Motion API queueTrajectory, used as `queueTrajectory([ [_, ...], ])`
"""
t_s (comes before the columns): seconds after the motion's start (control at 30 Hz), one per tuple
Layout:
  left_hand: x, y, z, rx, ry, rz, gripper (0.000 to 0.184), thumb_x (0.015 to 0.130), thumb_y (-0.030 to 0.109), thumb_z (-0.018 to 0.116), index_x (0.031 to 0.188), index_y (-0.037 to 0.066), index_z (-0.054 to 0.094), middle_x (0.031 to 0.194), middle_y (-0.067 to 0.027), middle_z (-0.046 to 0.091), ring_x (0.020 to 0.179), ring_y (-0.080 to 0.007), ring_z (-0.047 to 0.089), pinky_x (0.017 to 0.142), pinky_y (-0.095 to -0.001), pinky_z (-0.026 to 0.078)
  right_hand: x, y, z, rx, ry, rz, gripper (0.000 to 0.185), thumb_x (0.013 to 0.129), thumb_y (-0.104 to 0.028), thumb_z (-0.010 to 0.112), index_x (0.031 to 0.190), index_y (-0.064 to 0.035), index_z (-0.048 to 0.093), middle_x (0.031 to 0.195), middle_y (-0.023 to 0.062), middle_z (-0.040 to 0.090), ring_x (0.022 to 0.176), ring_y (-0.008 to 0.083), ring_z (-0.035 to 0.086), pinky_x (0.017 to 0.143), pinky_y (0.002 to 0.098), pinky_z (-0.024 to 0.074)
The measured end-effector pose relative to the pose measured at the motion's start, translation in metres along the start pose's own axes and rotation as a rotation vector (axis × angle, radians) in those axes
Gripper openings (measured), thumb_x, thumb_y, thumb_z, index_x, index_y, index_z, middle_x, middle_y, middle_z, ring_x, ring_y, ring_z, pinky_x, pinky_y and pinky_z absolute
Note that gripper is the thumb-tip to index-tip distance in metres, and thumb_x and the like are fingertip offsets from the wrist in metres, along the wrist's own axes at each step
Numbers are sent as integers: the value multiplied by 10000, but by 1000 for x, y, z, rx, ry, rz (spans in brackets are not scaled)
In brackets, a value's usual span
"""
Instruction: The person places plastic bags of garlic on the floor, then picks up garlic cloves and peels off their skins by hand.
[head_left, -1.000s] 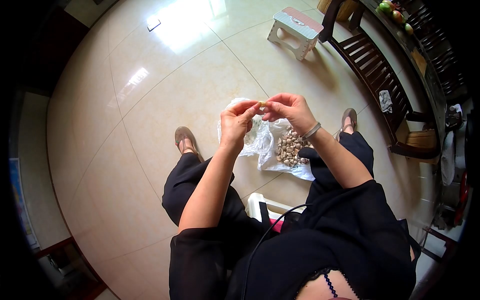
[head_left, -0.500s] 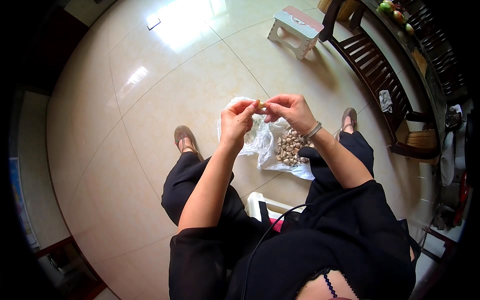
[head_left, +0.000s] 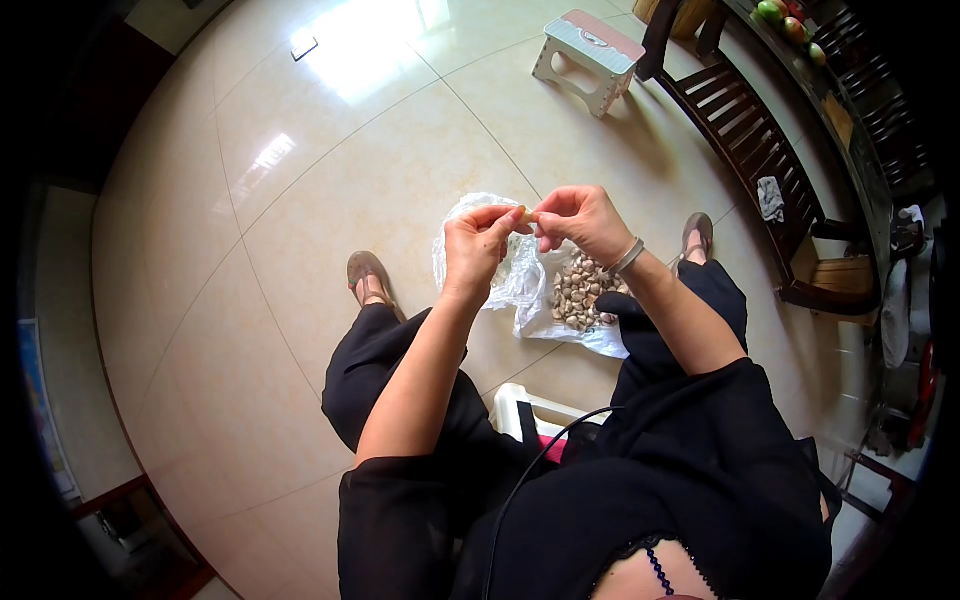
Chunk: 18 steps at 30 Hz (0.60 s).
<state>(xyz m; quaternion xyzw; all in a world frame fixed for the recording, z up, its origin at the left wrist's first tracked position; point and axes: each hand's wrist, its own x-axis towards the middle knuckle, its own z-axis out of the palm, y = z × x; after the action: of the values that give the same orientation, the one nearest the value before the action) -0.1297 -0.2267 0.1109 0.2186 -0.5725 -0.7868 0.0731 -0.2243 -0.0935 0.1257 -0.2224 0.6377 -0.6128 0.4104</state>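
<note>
A small pale yellowish piece (head_left: 528, 215) is pinched between the fingertips of both hands, above the bags. My left hand (head_left: 478, 248) grips its left side with thumb and forefinger. From the other side my right hand (head_left: 583, 222), with a band on the wrist, pinches it too. Below lies a crumpled white plastic bag (head_left: 452, 228), partly hidden by my left hand. Beside it, many small brown-and-white shelled pieces (head_left: 580, 292) are heaped on another white bag (head_left: 580, 338). What kind of piece I hold is too small to tell.
A folding step stool (head_left: 594, 45) stands at the upper right, near a dark wooden bench (head_left: 735, 112) with a cloth (head_left: 770, 200) on it. A flat rectangular object (head_left: 304, 46) lies on the floor at the upper left. My feet rest either side of the bags.
The fingers of both hands have shifted slightly around the small piece. My right fingertips have curled in more, and the piece looks paler and slightly farther right.
</note>
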Motion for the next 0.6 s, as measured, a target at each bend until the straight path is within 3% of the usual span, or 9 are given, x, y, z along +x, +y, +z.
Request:
queueTrajectory([
  [0.3,-1,3,-1,-66,14,-35,150,758,128,581,788,-18,597,642,-56,600,429,-24,363,368,-163,269,1,0,4,11,48,-21,97,749,-69,546,761,27,544,650,72,580,536,119,579,475,182,442],
  [0.6,3,-6,-6,-443,-30,-228,143,793,135,539,838,0,554,685,-41,562,412,-34,342,353,-165,244,4,8,6,317,48,64,156,768,-129,566,826,15,554,719,68,592,567,99,568,535,206,472],
])
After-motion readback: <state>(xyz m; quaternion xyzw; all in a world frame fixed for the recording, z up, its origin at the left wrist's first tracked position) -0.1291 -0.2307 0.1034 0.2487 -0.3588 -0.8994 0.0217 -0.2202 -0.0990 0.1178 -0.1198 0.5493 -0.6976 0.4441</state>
